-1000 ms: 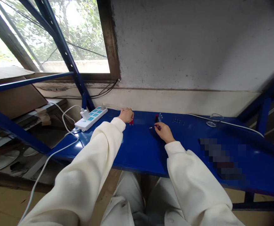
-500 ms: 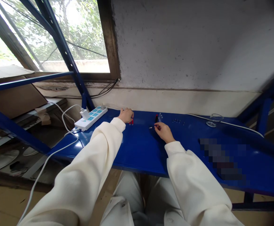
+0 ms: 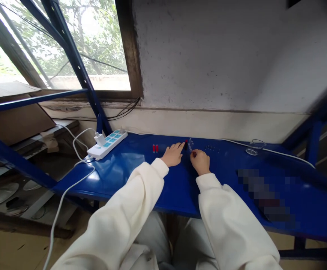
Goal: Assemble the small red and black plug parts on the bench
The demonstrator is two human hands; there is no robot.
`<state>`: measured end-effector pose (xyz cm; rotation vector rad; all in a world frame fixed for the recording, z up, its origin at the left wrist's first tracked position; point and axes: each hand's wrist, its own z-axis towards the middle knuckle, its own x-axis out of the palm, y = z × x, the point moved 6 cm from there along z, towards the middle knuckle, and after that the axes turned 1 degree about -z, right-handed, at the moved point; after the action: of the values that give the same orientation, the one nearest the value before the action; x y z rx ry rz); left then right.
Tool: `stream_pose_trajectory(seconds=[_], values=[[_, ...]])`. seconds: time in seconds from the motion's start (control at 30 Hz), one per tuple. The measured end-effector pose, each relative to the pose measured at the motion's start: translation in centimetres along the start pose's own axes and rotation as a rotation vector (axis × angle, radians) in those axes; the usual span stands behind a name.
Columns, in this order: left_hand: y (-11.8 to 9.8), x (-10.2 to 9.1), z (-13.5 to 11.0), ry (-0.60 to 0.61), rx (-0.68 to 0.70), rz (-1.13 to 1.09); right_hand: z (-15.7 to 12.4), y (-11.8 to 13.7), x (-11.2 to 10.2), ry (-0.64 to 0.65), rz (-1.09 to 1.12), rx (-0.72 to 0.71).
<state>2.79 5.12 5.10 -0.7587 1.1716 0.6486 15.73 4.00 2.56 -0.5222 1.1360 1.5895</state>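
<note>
My left hand (image 3: 174, 154) is over the blue table with its fingers stretched out, the fingertips at a small black piece with a red top (image 3: 186, 144). Whether they touch it I cannot tell. Just right of that piece stand some small clear tubes (image 3: 191, 143). My right hand (image 3: 200, 161) is close in front of the tubes, thumb and fingers curled together; what they hold, if anything, is too small to make out. Two small red cylinders (image 3: 155, 148) stand to the left of my left hand. Several tiny pieces (image 3: 212, 148) are spread to the right of my right hand.
A white power strip (image 3: 107, 145) with a plug and cable lies on the table's left end. Toward the back right is a clear glass cup (image 3: 255, 147) by a white cable. A pixelated dark object (image 3: 264, 197) lies at the right. Blue rack posts (image 3: 81, 71) flank the table.
My left hand has moved right, from the red cylinders to the black piece, uncovering the cylinders. My right hand shifted slightly right. A small white piece between the hands is out of sight.
</note>
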Motion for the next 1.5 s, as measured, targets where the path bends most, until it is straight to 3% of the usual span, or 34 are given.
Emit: stream_pose_trajectory(seconds=[0.1,0.3,0.63,0.8,0.93,1.1,1.5], values=[[-0.2,1.6,0.9,-0.05,-0.046,-0.004,-0.1,0.0,0.1,-0.02,-0.022,-0.003],[-0.6,2.8,2.3,-0.084,-0.085,0.039,-0.2,0.0,0.7,-0.003,-0.02,-0.01],[-0.7,1.3,2.9,-0.214,-0.114,0.061,-0.5,0.3,2.3,0.145,-0.037,-0.032],[0.6,0.4,1.1,-0.344,-0.165,-0.124,-0.4,0.2,3.0,0.187,-0.048,-0.015],[2.4,0.3,-1.1,-0.518,-0.197,-0.443,-0.2,0.2,3.5,0.254,-0.091,0.013],[4.4,1.1,-3.0,-0.656,-0.343,-0.799,0.0,0.2,3.8,0.289,-0.147,0.022],[4.6,1.3,-3.7,-0.686,-0.36,-0.874,0.0,0.0,3.9,0.246,-0.108,-0.008]])
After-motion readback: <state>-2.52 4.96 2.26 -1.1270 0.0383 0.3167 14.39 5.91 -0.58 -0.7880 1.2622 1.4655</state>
